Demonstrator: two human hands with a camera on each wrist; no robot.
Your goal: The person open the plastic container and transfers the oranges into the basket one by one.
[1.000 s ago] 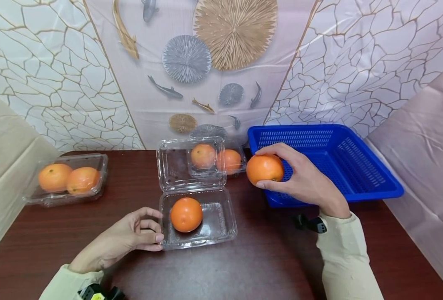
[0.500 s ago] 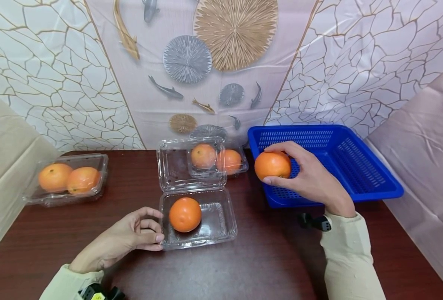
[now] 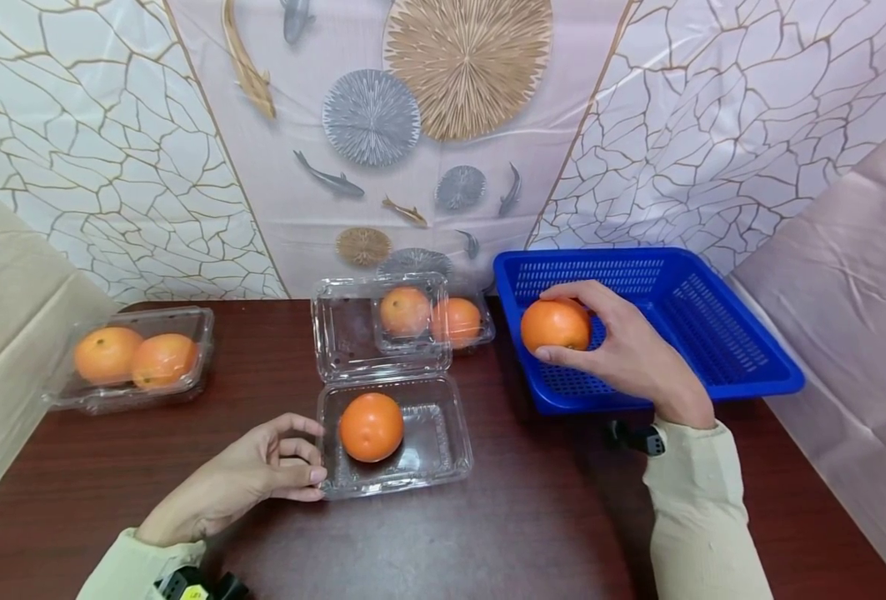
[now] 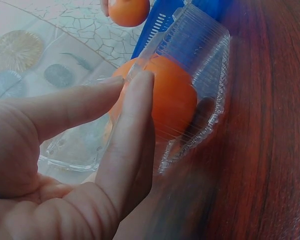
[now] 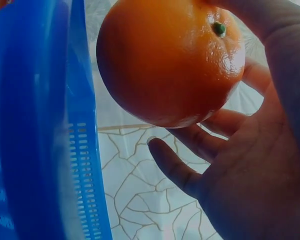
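My right hand (image 3: 626, 350) grips an orange (image 3: 555, 325) between thumb and fingers, over the left part of the blue basket (image 3: 743, 387). In the right wrist view that orange (image 5: 170, 65) shows its green stem end, with the basket wall (image 5: 40, 125) beside it. My left hand (image 3: 262, 467) pinches the left edge of a clear plastic clamshell container (image 3: 431, 471), whose lid stands raised at the back. Inside its left half sits another orange (image 3: 371, 427). Seen from the left wrist, thumb and fingers (image 4: 132, 135) meet at the container's thin rim.
A closed clear container (image 3: 202, 362) with two oranges stands at the far left. Behind the raised lid (image 3: 345, 333) is another container with two oranges (image 3: 456, 322). The dark wooden table (image 3: 412, 550) runs up to a patterned backdrop (image 3: 443, 200).
My right hand has carried its orange to the right, from the basket's left edge to over the basket. My left hand and the open container have stayed in place.
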